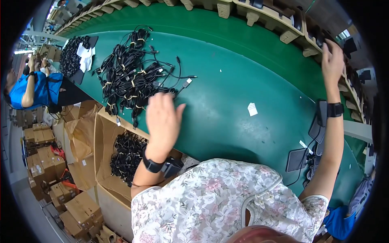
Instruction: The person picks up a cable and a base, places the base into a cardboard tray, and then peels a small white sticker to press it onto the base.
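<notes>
My left hand (164, 117) is over the near edge of the green table (210, 117), fingers stretched out, thumb apart, nothing visible in it. Just beyond its fingertips lies a heap of black cables (131, 77), coiled in bundles with pale ties and showing metal plugs. My right hand (333, 65) reaches out to the far right, its fingers apart at the edge of a tan molded tray (279, 25) with dark items in it. Whether the fingertips touch the tray or an item, I cannot tell. Each wrist wears a black strap.
Below the table's left edge, an open cardboard box (98, 162) holds more black cables (127, 154). Flat black pieces with cords (297, 160) lie at the right. A white paper slip (252, 109) rests mid-table. Another person in blue (32, 90) works at far left, beside a dark cable pile (71, 56).
</notes>
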A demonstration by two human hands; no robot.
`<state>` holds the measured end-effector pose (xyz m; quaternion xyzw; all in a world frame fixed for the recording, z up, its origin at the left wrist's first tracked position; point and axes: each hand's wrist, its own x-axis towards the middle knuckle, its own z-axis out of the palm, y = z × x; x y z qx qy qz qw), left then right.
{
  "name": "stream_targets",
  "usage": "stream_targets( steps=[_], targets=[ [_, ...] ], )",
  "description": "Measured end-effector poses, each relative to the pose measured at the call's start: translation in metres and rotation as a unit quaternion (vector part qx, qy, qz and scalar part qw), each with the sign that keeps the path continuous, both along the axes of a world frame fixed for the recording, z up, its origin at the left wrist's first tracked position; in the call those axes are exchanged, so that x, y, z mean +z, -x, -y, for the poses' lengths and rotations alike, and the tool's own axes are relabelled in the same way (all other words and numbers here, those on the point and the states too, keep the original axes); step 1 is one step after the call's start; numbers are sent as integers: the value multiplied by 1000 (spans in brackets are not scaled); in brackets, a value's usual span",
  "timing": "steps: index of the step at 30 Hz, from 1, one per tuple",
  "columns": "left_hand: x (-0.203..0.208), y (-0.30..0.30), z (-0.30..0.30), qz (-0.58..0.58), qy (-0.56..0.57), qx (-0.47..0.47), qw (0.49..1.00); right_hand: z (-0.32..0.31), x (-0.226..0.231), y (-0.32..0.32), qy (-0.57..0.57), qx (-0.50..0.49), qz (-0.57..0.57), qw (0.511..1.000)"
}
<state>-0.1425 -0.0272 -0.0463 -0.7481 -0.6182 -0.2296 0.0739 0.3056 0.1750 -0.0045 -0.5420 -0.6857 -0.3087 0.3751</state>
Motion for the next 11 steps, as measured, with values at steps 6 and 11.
stream_targets(
  steps=[6,11],
  targets=[
    [-42,18,-1,-65,-19,127,990,37,-10,114,74,248,25,966],
    [-40,19,-12,-35,-104,93,990,71,-26,165,169,352,101,915]
  ],
)
